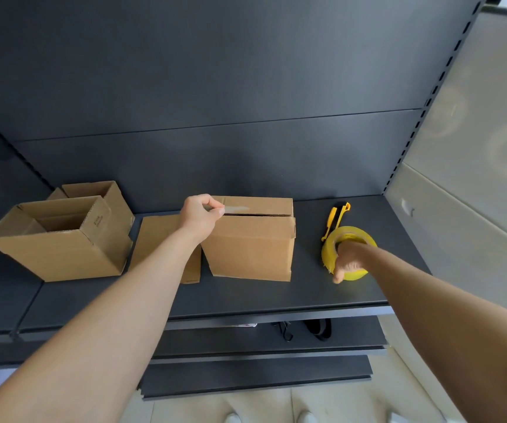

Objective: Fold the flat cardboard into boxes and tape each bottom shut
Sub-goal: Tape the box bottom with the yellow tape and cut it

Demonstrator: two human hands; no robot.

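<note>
Two hands busy: left hand point(201, 213) pinches a tape strip point(237, 209) on the middle box point(250, 247) top seam. At the box's 3 o'clock, right hand point(348, 259) grips the yellow tape roll point(356, 236), fingers seemingly hooked inside its core. At 9 o'clock, flat cardboard point(162, 239).

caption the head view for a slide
Left hand pinches tape strip on closed box; right hand grips the yellow tape roll.

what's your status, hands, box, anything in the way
Left hand pinches tape strip on top seam of middle box. Right hand grips yellow tape roll on shelf. Yellow cutter behind roll, flat cardboard left of box, neither in the way.
</note>
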